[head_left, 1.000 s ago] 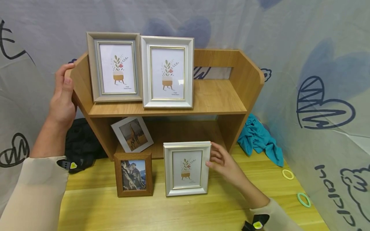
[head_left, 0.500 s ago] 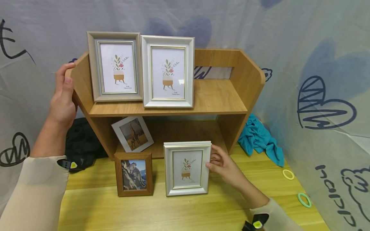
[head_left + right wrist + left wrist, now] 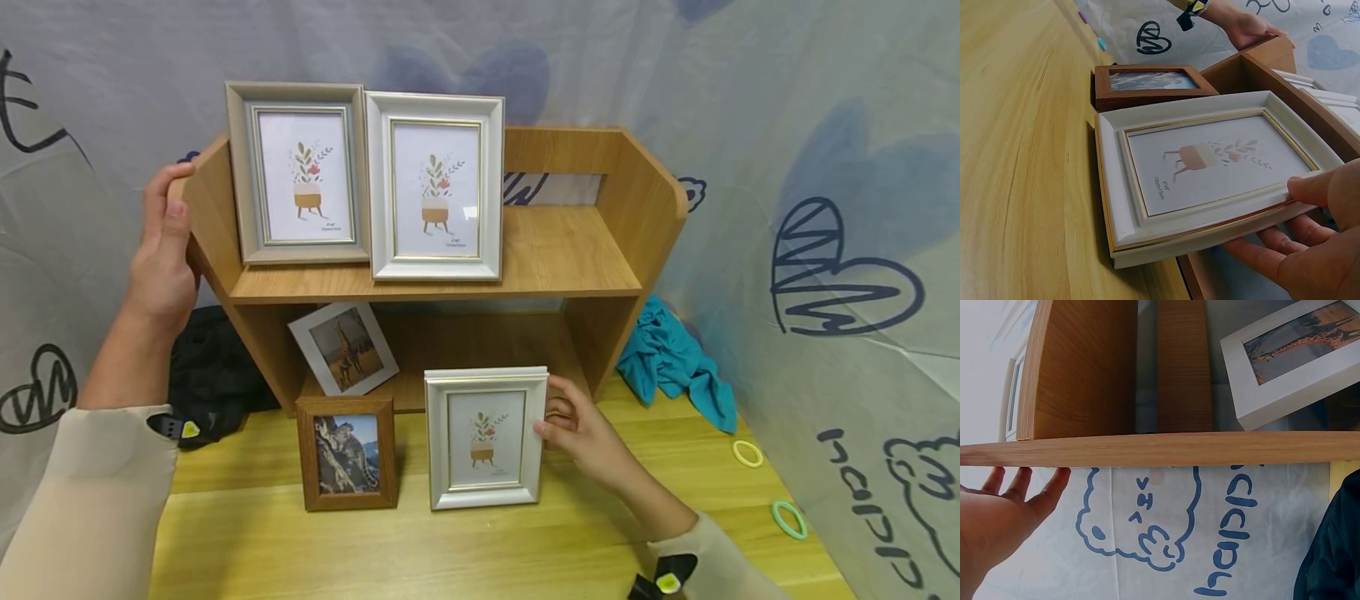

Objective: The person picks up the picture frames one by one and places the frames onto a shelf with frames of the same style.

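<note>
My right hand (image 3: 592,437) pinches the right edge of a white picture frame (image 3: 531,467) standing on the table in front of the shelf. In the right wrist view the thumb lies on the front of this white frame (image 3: 1116,212) and the fingers are behind its edge. At the upper left, my left hand (image 3: 161,267) rests against the side panel of the wooden shelf (image 3: 435,289). The left wrist view shows fingertips (image 3: 1054,484) touching the panel's outer face. A brown wooden frame (image 3: 348,502) with a snow leopard picture stands left of the white one.
A beige frame (image 3: 236,183) and another white frame (image 3: 435,271) stand on the upper shelf. On the lower shelf a white giraffe frame (image 3: 381,379) leans tilted. Teal cloth (image 3: 667,354) and black cloth (image 3: 213,375) lie beside the shelf; two rings (image 3: 787,519) are at right.
</note>
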Motion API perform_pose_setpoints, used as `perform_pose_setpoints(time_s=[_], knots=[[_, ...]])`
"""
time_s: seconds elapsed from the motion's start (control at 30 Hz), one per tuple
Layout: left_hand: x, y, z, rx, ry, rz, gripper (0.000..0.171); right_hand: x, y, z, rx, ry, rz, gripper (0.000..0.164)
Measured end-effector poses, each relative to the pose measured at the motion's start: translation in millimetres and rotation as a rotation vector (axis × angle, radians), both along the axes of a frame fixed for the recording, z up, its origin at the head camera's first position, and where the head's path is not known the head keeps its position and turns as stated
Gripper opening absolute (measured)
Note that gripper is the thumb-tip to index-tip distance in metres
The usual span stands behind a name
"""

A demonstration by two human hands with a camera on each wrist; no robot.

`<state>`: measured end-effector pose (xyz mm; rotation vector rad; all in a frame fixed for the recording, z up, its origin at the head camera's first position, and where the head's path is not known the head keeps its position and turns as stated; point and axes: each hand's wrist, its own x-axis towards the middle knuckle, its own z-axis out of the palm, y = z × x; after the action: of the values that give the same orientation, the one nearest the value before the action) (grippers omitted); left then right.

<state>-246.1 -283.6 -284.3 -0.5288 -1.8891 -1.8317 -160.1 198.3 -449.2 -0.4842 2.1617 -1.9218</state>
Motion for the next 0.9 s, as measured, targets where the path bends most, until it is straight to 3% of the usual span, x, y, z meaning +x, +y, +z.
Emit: perform_pose_setpoints(time_s=[0.47, 0.9], knots=[[0.0, -1, -0.6, 0.024, 0.007, -0.028, 0.04, 2.9, 0, 7.2, 0.028, 0.016, -0.014, 0.061], [-0.1, -2, -0.8, 0.037, 0.029, -0.041, 0.04, 6.2, 15, 35.3, 0.062, 0.058, -0.041, 0.062]])
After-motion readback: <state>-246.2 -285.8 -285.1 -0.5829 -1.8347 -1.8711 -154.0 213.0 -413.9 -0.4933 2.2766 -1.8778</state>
